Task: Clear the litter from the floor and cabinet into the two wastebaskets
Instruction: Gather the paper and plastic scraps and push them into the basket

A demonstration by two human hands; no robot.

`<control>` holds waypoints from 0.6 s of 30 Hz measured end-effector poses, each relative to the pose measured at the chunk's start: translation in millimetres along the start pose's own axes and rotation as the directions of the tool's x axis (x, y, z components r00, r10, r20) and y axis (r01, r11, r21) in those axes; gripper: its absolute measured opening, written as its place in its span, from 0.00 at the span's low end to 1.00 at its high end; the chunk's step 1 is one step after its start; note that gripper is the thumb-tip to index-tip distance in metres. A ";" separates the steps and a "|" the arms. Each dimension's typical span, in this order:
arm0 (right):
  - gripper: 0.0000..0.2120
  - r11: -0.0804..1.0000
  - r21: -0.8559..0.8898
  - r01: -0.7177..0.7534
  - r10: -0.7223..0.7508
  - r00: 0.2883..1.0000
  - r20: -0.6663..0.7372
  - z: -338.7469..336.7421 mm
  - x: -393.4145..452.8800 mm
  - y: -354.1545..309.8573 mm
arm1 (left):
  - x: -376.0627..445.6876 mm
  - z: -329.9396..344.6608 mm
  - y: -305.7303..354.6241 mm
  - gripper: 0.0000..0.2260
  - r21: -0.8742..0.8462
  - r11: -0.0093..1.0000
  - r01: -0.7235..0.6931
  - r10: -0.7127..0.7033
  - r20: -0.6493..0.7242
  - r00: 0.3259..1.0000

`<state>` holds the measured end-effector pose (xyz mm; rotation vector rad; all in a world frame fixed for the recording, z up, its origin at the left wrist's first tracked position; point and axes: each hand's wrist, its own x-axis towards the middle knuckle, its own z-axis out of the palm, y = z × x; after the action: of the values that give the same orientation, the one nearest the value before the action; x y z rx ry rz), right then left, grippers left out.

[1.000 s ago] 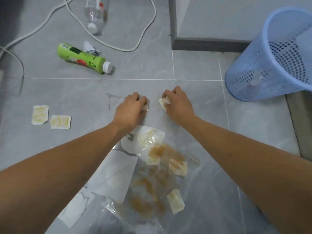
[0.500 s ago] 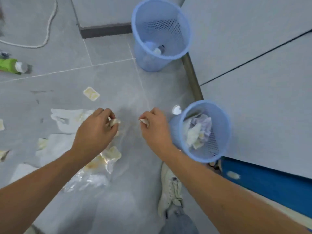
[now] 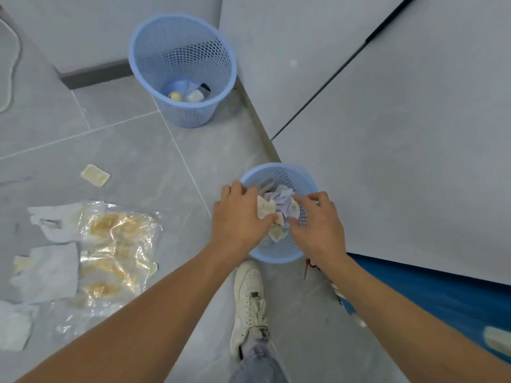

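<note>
Both my hands hover over the near blue wastebasket [image 3: 279, 257], which holds crumpled paper [image 3: 282, 199]. My left hand [image 3: 237, 219] pinches a pale sauce packet [image 3: 265, 208] between thumb and fingers above the rim. A smaller packet [image 3: 294, 208] is pinched by the fingertips of my right hand [image 3: 318, 225]. Another packet [image 3: 276, 233] lies or falls just below them inside the basket. The far blue wastebasket [image 3: 154, 78] stands by the wall with a few small items at its bottom. One loose packet [image 3: 95, 174] lies on the floor tiles.
A stained clear plastic bag [image 3: 116, 244] and white paper sheets [image 3: 47, 272] are spread on the floor at left. My white shoe [image 3: 249, 297] stands beside the near basket. Grey cabinet doors [image 3: 387, 134] rise at right, a blue surface [image 3: 442, 297] below them. A white cable [image 3: 12, 78] runs far left.
My view swung right from the floor litter. Both hands carried their packets from the tiles to above the near wastebasket.
</note>
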<state>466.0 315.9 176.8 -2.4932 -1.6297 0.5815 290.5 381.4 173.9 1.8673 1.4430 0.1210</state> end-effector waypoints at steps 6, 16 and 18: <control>0.14 0.972 0.094 0.215 -0.215 0.977 -0.005 40.5 2.3 -88.5 | -39.6 -39.0 -92.6 0.18 -0.061 0.998 -0.010 0.000 -0.161 0.987; 0.12 0.856 0.207 0.474 -0.505 0.852 0.135 196.2 24.9 -316.6 | -95.2 -123.2 -334.7 0.14 -0.071 0.933 0.353 -0.354 -0.352 0.866; 0.13 0.844 0.177 0.506 -0.533 0.827 0.178 235.2 33.1 -341.1 | -102.0 -125.9 -385.3 0.14 -0.080 0.910 0.406 -0.405 -0.374 0.834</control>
<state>97.2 461.1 51.6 -1.8162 -2.1631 0.8643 -113.1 385.0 65.2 1.5472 2.0835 0.2887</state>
